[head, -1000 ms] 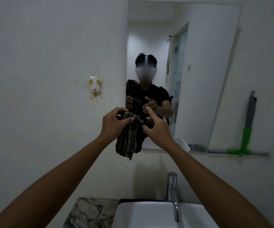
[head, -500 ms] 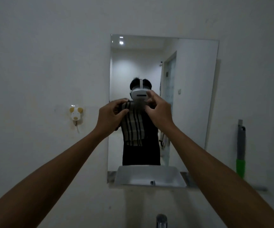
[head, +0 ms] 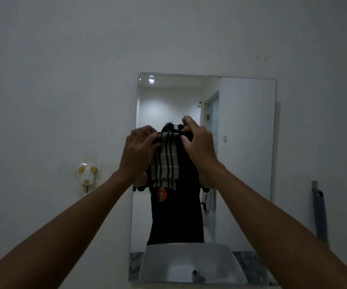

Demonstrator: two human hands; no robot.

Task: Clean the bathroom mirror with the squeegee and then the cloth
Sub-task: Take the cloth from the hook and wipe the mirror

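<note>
A rectangular mirror hangs on the white wall ahead. A striped grey and dark cloth hangs in front of the mirror's middle. My left hand pinches the cloth's upper left corner and my right hand pinches its upper right corner. The cloth's lower edge dangles free. The squeegee, with a grey handle, leans upright against the wall to the right of the mirror; its lower part is out of view behind my right forearm.
A small white and yellow animal-shaped hook sticks to the wall left of the mirror. The mirror reflects a white basin, a person in dark clothes and a doorway.
The view has tilted upward, so the mirror and squeegee sit lower in frame. Both hands have raised the cloth from the mirror's lower edge to its middle and spread it.
</note>
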